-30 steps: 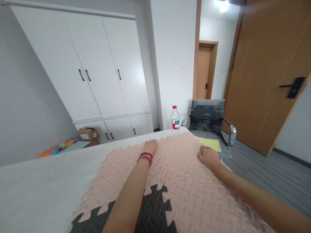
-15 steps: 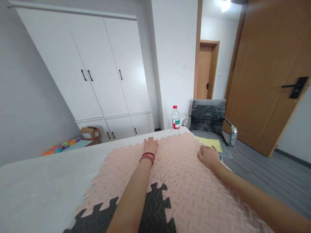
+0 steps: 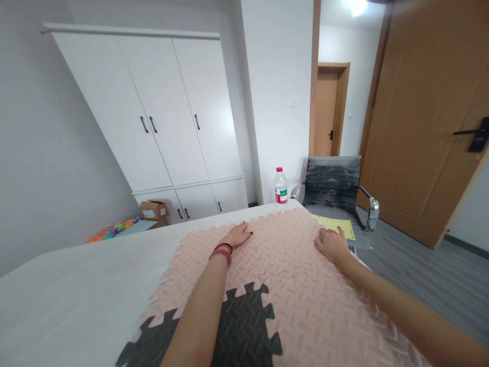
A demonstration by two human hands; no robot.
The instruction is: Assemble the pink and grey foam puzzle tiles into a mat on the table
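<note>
A large pink foam puzzle mat (image 3: 290, 285) lies over a white table (image 3: 76, 295), locked into a dark grey mat piece (image 3: 237, 331) at the near edge. My left hand (image 3: 239, 235), with red and black bands at the wrist, lies flat on the pink mat near its far edge, fingers stretched out. My right hand (image 3: 333, 243) rests palm down on the mat's right edge, fingers spread. Neither hand holds anything.
A clear water bottle (image 3: 280, 186) with a red cap stands at the table's far corner. A grey office chair (image 3: 336, 193) with a yellow sheet (image 3: 338, 226) on its seat is beside the table. White cabinets (image 3: 168, 117), a cardboard box (image 3: 155, 210) and an open wooden door (image 3: 424, 127) are beyond.
The view has tipped slightly, so the room sits lower and further right in the picture. My left hand has slid a little towards me and turned its fingers rightwards. My right hand has hardly moved.
</note>
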